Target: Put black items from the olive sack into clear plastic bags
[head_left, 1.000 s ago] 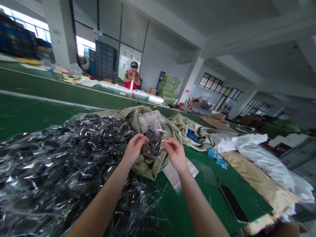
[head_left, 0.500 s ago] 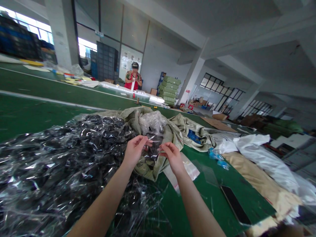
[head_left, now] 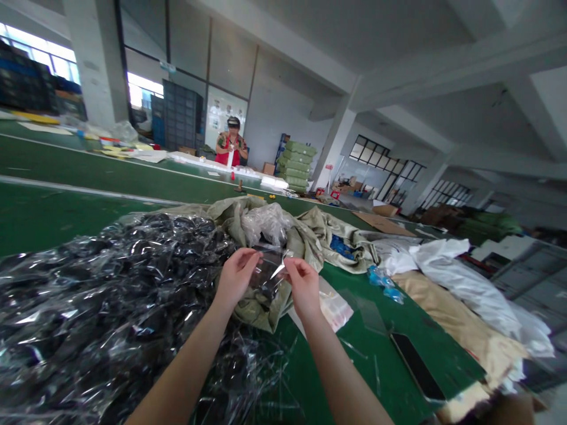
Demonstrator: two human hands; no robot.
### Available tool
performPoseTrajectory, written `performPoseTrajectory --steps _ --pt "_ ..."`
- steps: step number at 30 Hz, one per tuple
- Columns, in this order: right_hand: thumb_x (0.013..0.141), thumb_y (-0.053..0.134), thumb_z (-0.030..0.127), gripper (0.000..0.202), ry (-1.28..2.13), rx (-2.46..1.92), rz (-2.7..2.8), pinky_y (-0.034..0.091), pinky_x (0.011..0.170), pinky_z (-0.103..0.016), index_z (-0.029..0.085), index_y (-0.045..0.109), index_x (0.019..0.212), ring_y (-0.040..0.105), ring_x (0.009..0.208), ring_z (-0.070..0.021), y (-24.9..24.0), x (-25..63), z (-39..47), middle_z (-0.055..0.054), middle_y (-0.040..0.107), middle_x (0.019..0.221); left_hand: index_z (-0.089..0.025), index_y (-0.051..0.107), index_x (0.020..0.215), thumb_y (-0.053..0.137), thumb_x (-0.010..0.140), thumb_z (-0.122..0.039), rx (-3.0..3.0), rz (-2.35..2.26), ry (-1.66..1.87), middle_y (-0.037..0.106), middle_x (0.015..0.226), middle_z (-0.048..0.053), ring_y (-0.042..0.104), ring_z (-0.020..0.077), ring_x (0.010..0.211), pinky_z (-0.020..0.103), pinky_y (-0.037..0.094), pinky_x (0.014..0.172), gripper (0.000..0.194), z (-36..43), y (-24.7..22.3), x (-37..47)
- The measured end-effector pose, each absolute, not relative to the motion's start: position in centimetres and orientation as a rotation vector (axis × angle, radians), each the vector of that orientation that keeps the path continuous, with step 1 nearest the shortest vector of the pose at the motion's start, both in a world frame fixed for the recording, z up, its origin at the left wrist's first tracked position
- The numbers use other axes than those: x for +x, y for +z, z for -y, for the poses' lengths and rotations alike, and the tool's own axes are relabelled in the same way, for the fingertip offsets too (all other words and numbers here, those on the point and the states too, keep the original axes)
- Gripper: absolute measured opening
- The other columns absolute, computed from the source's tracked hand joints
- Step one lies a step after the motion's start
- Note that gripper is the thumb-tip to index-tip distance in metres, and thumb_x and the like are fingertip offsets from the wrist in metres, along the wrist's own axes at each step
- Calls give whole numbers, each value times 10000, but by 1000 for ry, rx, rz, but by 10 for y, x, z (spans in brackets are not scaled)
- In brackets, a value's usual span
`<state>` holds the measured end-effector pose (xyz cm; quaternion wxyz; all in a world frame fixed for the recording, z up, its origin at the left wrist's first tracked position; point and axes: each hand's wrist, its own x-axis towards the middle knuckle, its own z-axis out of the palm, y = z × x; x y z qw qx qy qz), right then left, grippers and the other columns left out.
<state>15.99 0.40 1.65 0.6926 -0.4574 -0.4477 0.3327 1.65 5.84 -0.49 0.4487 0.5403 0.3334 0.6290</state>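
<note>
Between my two hands a clear plastic bag (head_left: 268, 273) is stretched, with something dark showing in or behind it. My left hand (head_left: 238, 273) pinches its left edge between thumb and fingers. On the other side my right hand (head_left: 303, 282) is closed on the right edge, and a bright white glint runs across the film there. Under the hands lies an olive woven sack (head_left: 261, 313) with crumpled clear plastic (head_left: 268, 223) at its mouth. A large heap of black items in clear bags (head_left: 146, 295) spreads to the left of my arms.
On the green table (head_left: 354, 360) a phone (head_left: 417, 366) lies at right, near blue wrapped pieces (head_left: 385, 283) and a white plastic bag (head_left: 336, 307). Beige and white sacks (head_left: 456, 307) line the right edge. A person (head_left: 231, 144) stands at the far table.
My hands have tilted slightly and the right fingers have closed more on the bag's edge, where a bright glint now shows. The whole view has shifted a little.
</note>
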Motion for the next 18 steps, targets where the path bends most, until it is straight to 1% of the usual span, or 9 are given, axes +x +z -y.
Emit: performPoseTrajectory --steps 2,4,6,8,11,18 --pt "733 716 407 211 724 -1092 1025 537 626 -301 199 695 762 601 592 -144 15 161 -3 3 665 664 -171 616 908 671 778 -393 1533 -993 1825 670 905 80 640 198 833 328 526 750 263 -55 -5 15" --pt "728 714 409 206 697 -1149 1064 543 615 -306 204 700 749 604 586 -152 13 161 -2 3 666 654 -185 616 891 643 818 -316 1818 -995 1933 654 902 70 615 186 851 327 507 806 152 -49 -1 14" --pt "743 703 413 207 672 -1174 1133 545 613 -303 206 705 739 603 587 -153 10 162 -2 1 663 647 -198 631 887 585 871 -259 2078 -823 1840 663 881 63 612 180 852 320 502 818 78 -42 4 13" --pt "763 691 413 208 659 -1181 1214 548 626 -303 206 710 752 604 602 -155 8 162 -1 -4 667 664 -207 652 944 548 902 -230 2215 -686 1726 685 914 65 621 183 881 323 505 833 114 -39 7 13" --pt "783 679 401 193 650 -1201 1306 549 642 -303 211 714 796 605 617 -154 5 162 1 -6 680 715 -213 672 1013 540 915 -217 2270 -644 1685 703 974 70 626 192 929 337 505 861 164 -41 6 15" --pt "821 628 327 136 600 -1238 1418 515 634 -283 212 697 847 598 663 -161 5 159 6 -8 673 758 -213 712 947 596 898 -234 2333 -569 1649 729 893 45 612 176 835 324 502 805 128 -54 -2 12"
